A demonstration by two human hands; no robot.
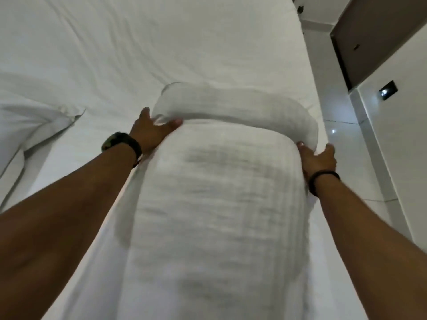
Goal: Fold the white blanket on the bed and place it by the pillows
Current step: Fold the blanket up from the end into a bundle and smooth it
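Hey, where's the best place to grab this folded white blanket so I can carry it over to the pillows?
Probably at the two ends of the white blanket's rolled far fold, coming in from each side, where the left hand and right hand already grip. It's long and floppy, so holding both ends should keep the fold together.

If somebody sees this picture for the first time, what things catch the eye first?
First, the white blanket, a long textured strip running up the middle, its far end turned over. The left hand and right hand grip that far end at its two sides. At the left edge a pillow lies on the bed.
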